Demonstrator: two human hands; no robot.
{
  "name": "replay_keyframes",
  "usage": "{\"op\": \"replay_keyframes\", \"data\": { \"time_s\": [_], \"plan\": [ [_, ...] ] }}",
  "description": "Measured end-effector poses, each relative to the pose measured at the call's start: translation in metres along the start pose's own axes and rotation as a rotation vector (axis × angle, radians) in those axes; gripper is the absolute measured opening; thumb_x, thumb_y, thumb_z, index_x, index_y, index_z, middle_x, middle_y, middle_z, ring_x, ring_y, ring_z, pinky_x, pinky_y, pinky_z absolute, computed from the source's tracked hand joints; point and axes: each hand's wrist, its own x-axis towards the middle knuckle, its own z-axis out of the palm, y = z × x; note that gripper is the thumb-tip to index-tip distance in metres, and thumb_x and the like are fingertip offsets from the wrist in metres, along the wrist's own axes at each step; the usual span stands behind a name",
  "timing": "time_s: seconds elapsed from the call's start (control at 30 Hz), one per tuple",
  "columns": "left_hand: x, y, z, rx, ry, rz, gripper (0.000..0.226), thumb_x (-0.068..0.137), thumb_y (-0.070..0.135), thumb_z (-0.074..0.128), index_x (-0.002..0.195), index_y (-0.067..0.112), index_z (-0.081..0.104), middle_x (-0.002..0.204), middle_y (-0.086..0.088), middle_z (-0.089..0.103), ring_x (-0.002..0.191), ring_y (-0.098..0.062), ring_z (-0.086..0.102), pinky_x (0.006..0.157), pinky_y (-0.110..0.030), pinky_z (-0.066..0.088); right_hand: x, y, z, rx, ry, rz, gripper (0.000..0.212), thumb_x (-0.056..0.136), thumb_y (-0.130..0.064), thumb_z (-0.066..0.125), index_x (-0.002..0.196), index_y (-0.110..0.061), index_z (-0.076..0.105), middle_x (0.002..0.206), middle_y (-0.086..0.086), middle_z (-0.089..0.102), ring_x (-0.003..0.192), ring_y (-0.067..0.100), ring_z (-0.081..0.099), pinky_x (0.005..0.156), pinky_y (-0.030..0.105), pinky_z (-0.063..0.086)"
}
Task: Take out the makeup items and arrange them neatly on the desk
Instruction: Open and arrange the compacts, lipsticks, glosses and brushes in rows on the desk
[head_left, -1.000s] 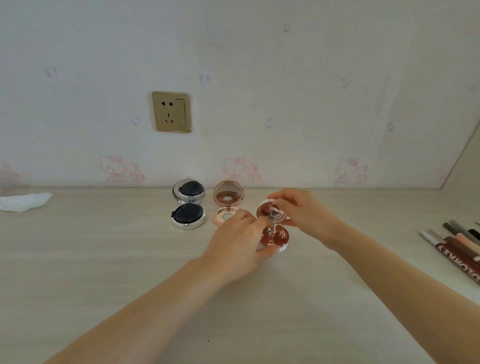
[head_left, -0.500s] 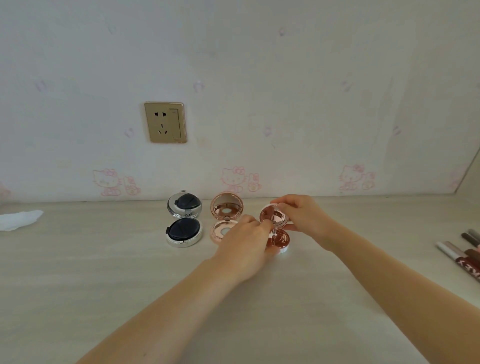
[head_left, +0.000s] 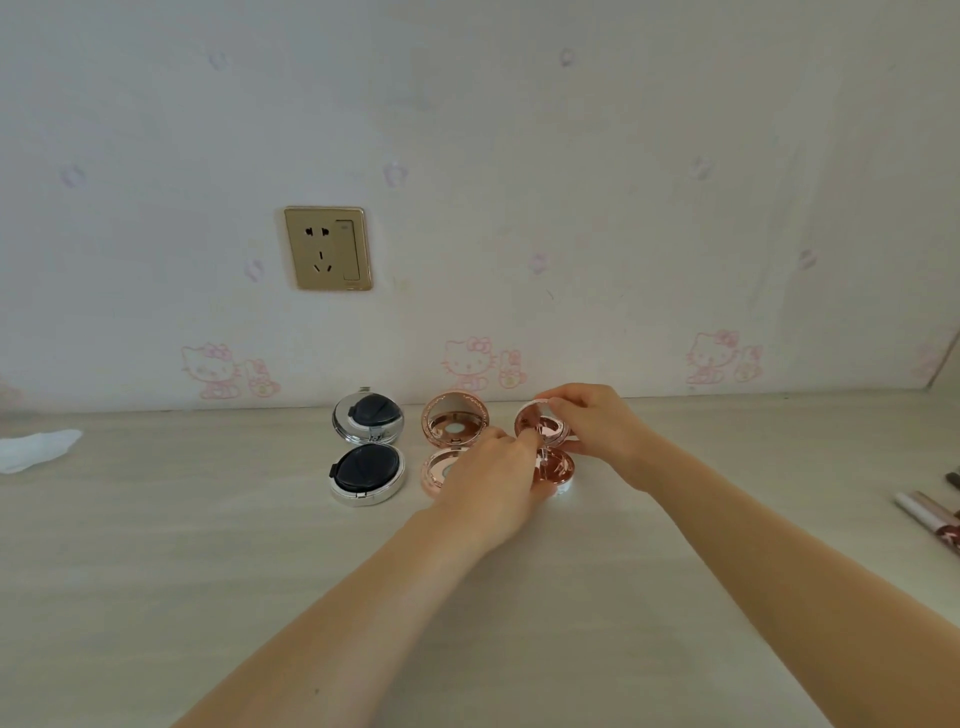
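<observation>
Desk (head_left: 156, 571), pale wood grain, against a wall with cartoon-cat prints and a gold wall socket (head_left: 328, 248). Three round compacts stand open in a row near the wall: silver compact (head_left: 368, 475) with a dark puff, left; rose-gold compact (head_left: 453, 427), middle; copper compact (head_left: 555, 465), right. Right hand (head_left: 597, 431) pinches the raised lid of the copper compact by its rim. Left hand (head_left: 493, 486) is curled at that compact's base, covering part of the middle compact's base. White tissue (head_left: 36, 449) at far left; several pencils (head_left: 930, 512) at far right edge.
</observation>
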Motion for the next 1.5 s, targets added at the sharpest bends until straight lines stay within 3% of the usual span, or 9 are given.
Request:
{"op": "replay_keyframes", "data": {
  "time_s": [0.27, 0.43, 0.6, 0.73, 0.83, 1.03, 1.27, 1.37, 1.5],
  "plan": [
    [0.003, -0.002, 0.001, 0.014, -0.045, -0.041, 0.049, 0.089, 0.050, 0.056, 0.124, 0.016, 0.047, 0.113, -0.011, 0.053, 0.110, -0.028, 0.052, 0.084, -0.041, 0.049, 0.004, 0.000, -0.002, -0.023, -0.005, 0.013, 0.022, 0.097, -0.015, 0.048, 0.104, -0.016, 0.069, 0.096, -0.003, 0.067, 0.082, 0.007, 0.065, 0.071, 0.023, 0.058],
    [0.000, 0.001, -0.002, 0.033, 0.011, -0.021, 0.049, 0.089, 0.046, 0.059, 0.123, 0.013, 0.047, 0.116, -0.011, 0.055, 0.114, -0.025, 0.049, 0.080, -0.036, 0.045, 0.001, -0.002, -0.004, -0.108, 0.031, 0.002, 0.028, 0.097, -0.020, 0.050, 0.123, -0.015, 0.058, 0.105, -0.006, 0.057, 0.093, 0.008, 0.057, 0.084, 0.030, 0.055],
    [-0.009, 0.006, -0.007, 0.070, 0.083, 0.028, 0.046, 0.083, 0.038, 0.066, 0.119, 0.013, 0.052, 0.116, -0.005, 0.059, 0.120, -0.021, 0.043, 0.082, -0.035, 0.045, -0.015, -0.004, -0.023, -0.281, 0.080, -0.031, 0.034, 0.097, -0.020, 0.049, 0.131, -0.013, 0.054, 0.127, 0.001, 0.058, 0.116, 0.020, 0.056, 0.101, 0.041, 0.047],
    [-0.018, 0.013, -0.011, 0.095, 0.108, 0.024, 0.040, 0.084, 0.036, 0.062, 0.118, 0.016, 0.052, 0.113, -0.003, 0.059, 0.119, -0.019, 0.044, 0.073, -0.030, 0.037, -0.040, -0.001, -0.042, -0.465, 0.104, -0.078, 0.032, 0.097, -0.022, 0.049, 0.128, -0.014, 0.057, 0.125, -0.001, 0.060, 0.105, 0.013, 0.055, 0.097, 0.029, 0.044],
    [-0.027, 0.023, -0.013, 0.083, 0.092, 0.043, 0.040, 0.085, 0.033, 0.059, 0.121, 0.016, 0.053, 0.119, -0.005, 0.059, 0.123, -0.019, 0.042, 0.080, -0.032, 0.042, -0.065, 0.002, -0.056, -0.590, 0.117, -0.095, 0.030, 0.097, -0.023, 0.049, 0.125, -0.016, 0.059, 0.122, -0.003, 0.062, 0.104, 0.012, 0.058, 0.086, 0.020, 0.039],
    [-0.046, 0.057, -0.008, 0.040, 0.053, 0.108, 0.044, 0.090, 0.034, 0.056, 0.130, 0.017, 0.049, 0.127, -0.008, 0.055, 0.128, -0.021, 0.039, 0.091, -0.036, 0.045, -0.122, 0.006, -0.085, -0.785, 0.102, -0.122, 0.031, 0.097, -0.021, 0.048, 0.126, -0.015, 0.058, 0.123, -0.001, 0.063, 0.115, 0.015, 0.057, 0.101, 0.027, 0.041],
    [-0.062, 0.107, 0.014, -0.072, -0.010, 0.178, 0.039, 0.092, 0.035, 0.053, 0.127, 0.019, 0.052, 0.125, 0.000, 0.058, 0.126, -0.017, 0.040, 0.094, -0.036, 0.044, -0.178, 0.021, -0.122, -0.871, 0.130, -0.122, 0.030, 0.097, -0.025, 0.050, 0.125, -0.023, 0.058, 0.122, -0.008, 0.061, 0.103, 0.005, 0.053, 0.086, 0.017, 0.037],
    [-0.065, 0.125, 0.024, -0.078, -0.068, 0.214, 0.045, 0.091, 0.037, 0.053, 0.132, 0.018, 0.049, 0.130, 0.000, 0.055, 0.130, -0.017, 0.037, 0.099, -0.037, 0.043, -0.193, 0.028, -0.137, -0.875, 0.100, -0.124, 0.033, 0.095, -0.028, 0.053, 0.127, -0.023, 0.056, 0.126, -0.009, 0.059, 0.116, 0.008, 0.052, 0.094, 0.019, 0.039],
    [-0.065, 0.142, 0.034, -0.095, -0.115, 0.225, 0.054, 0.089, 0.043, 0.055, 0.135, 0.016, 0.046, 0.130, -0.004, 0.054, 0.131, -0.018, 0.034, 0.099, -0.035, 0.042, -0.203, 0.036, -0.148, -0.892, 0.001, -0.075, 0.048, 0.090, -0.028, 0.057, 0.137, -0.028, 0.045, 0.139, -0.011, 0.048, 0.128, 0.008, 0.042, 0.099, 0.016, 0.028]
  ]
}}
